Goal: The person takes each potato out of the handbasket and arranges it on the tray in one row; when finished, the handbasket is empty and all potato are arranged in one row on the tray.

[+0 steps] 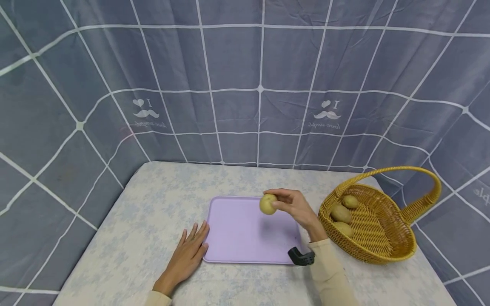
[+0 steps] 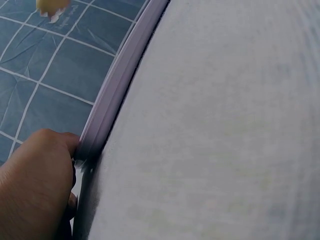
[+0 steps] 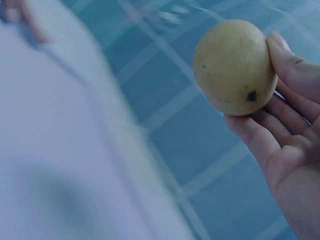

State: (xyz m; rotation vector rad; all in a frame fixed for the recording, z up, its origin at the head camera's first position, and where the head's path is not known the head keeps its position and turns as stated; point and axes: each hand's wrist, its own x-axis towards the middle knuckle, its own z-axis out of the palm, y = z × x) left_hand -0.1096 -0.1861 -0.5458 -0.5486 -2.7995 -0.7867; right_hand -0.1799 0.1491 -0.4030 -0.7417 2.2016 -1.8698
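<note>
A round, pale yellow potato (image 1: pixel 268 204) is pinched between the thumb and fingers of my right hand (image 1: pixel 292 207), above the right half of a light purple tray (image 1: pixel 245 238). Up close in the right wrist view, the potato (image 3: pixel 235 67) has a small dark patch low on its side, and the fingers (image 3: pixel 287 117) support it from below and behind. My left hand (image 1: pixel 187 253) lies with straight fingers on the table at the tray's left edge, its fingertips at the rim. In the left wrist view the thumb side of that hand (image 2: pixel 37 182) meets the tray's rim (image 2: pixel 117 90).
A yellow woven basket (image 1: pixel 377 229) with a tall arched handle stands at the right of the table. Several potatoes (image 1: pixel 340 213) lie along its left side. A pale floral cloth (image 1: pixel 168 191) covers the table. Grey-blue checked curtains (image 1: pixel 237 110) hang around the back and sides.
</note>
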